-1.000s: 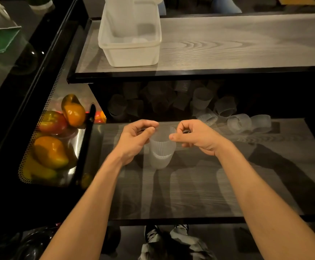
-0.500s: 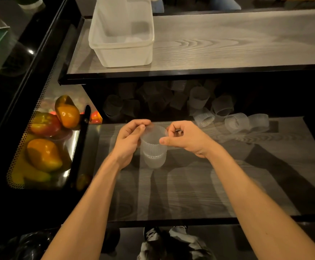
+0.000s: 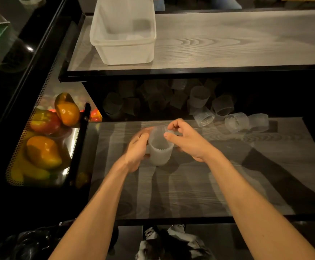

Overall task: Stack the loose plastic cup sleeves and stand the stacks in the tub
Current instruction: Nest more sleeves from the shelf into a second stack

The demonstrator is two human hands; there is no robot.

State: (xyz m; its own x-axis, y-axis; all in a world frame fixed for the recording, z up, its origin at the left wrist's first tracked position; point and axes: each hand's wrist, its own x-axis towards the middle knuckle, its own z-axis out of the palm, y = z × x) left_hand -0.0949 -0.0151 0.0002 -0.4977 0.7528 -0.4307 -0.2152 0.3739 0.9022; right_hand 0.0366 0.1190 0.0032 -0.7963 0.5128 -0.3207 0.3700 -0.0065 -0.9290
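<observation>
A short stack of translucent ribbed cup sleeves (image 3: 160, 152) is held above the lower shelf (image 3: 190, 184). My left hand (image 3: 137, 147) grips the stack's side from the left. My right hand (image 3: 187, 140) pinches the rim of the top sleeve from the right. Several loose sleeves (image 3: 235, 121) lie on their sides at the back of the lower shelf, more of them in shadow under the upper shelf. The white plastic tub (image 3: 123, 51) stands on the upper shelf (image 3: 228, 44), with a tall stack of sleeves upright inside it at the back.
A perforated metal tray (image 3: 15, 166) at the left holds orange, red and yellow peppers. A black bar (image 3: 79, 147) divides it from the lower shelf. My shoes show below the shelf's front edge.
The top sleeve has slid further down into the stack. My left hand has moved from the rim down onto the stack's side.
</observation>
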